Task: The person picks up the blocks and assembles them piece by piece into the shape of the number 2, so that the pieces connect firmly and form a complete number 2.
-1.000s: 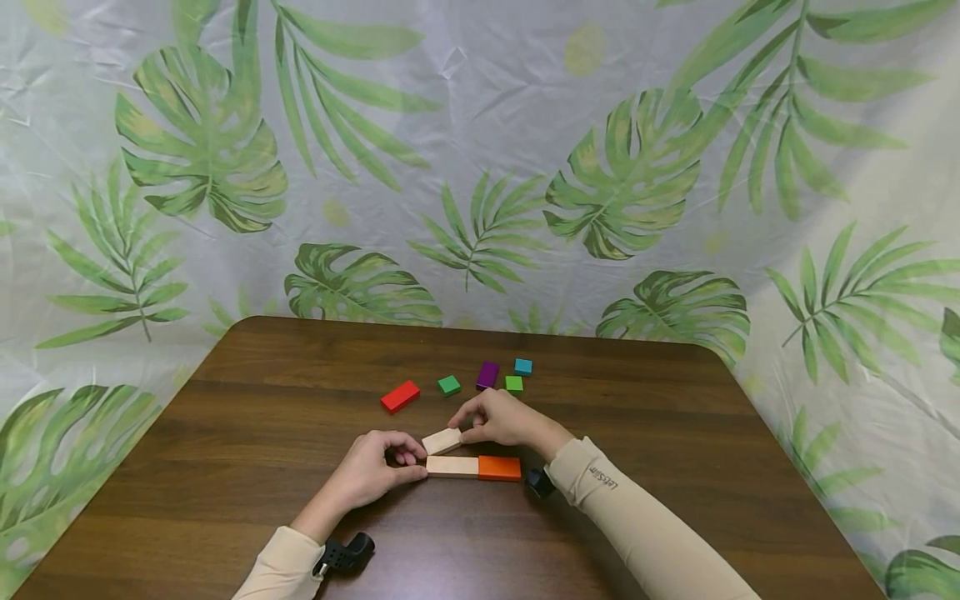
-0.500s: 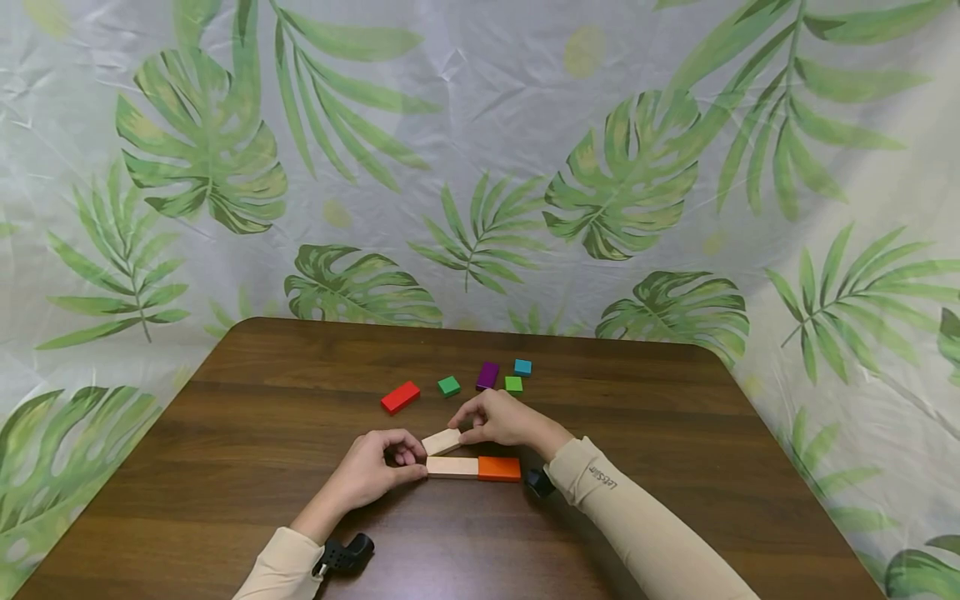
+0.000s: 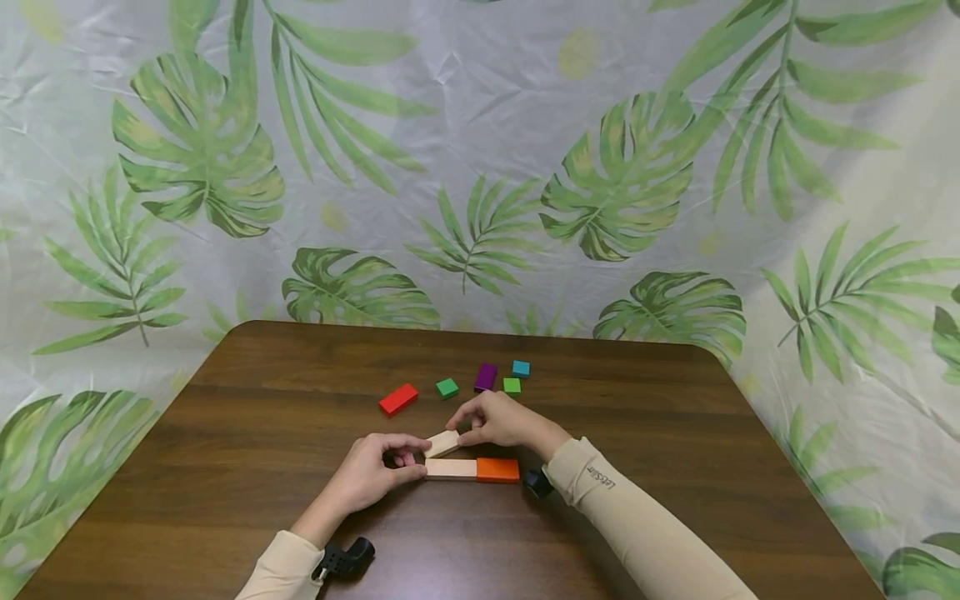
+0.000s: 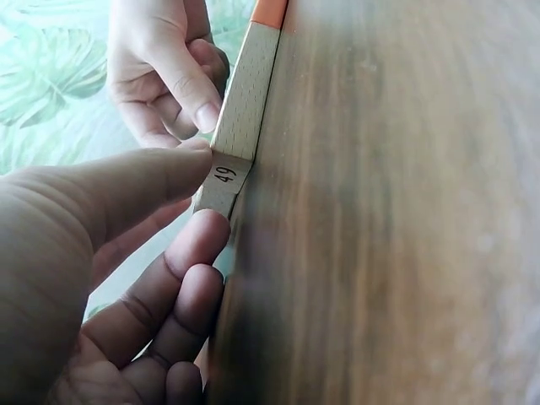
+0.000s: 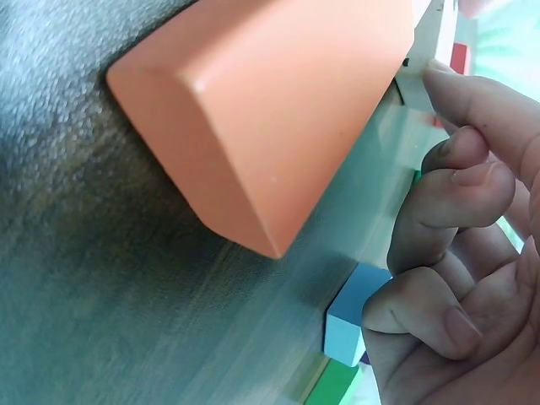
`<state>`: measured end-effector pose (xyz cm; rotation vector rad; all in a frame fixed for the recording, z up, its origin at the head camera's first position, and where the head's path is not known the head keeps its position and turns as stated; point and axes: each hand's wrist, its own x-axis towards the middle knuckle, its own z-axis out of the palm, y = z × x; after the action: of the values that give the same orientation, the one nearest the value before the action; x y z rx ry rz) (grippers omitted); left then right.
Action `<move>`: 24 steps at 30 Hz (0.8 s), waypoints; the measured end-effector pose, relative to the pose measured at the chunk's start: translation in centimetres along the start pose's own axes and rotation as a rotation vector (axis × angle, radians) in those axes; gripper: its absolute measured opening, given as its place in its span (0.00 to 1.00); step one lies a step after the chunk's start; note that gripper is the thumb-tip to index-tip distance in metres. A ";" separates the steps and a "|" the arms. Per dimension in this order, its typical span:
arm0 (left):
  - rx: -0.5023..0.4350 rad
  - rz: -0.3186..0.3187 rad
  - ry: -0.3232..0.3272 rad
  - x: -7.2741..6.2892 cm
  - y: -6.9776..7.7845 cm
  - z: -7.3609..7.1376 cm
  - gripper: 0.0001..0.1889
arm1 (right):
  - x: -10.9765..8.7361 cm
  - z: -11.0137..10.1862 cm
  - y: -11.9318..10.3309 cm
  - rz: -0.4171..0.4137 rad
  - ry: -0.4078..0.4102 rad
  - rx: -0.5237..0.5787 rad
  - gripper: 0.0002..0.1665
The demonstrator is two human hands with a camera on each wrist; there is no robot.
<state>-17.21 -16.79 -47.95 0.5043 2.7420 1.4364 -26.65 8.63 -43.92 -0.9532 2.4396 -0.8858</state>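
In the head view, we saw the right hand [image 3: 501,418] pinching the angled pale block [image 3: 442,444] on the surface [image 3: 225,467], just behind the straight pale block [image 3: 451,470]; the left hand [image 3: 371,468] touched their left ends, though we couldn't tell whether it pinched. The left wrist view showed us a printed 49 [image 4: 225,174]; the right wrist view, the orange block [image 5: 270,101] nearest.

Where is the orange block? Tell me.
In the head view, the orange block lies against the right end of the front pale block, below the right hand.
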 end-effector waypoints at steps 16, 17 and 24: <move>0.032 -0.028 0.014 0.0 0.1 0.1 0.14 | 0.2 -1.5 0.4 -0.017 -0.006 0.014 0.15; 0.030 -0.029 0.017 0.0 0.2 0.1 0.14 | 0.2 -1.9 0.4 -0.017 0.006 0.014 0.15; 0.021 -0.014 0.036 -0.1 0.3 0.0 0.14 | 0.6 -4.3 1.0 0.007 0.105 -0.020 0.15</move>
<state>-17.05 -16.68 -47.76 0.4632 2.7848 1.4290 -29.87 10.63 -41.52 -0.9264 2.5429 -0.9330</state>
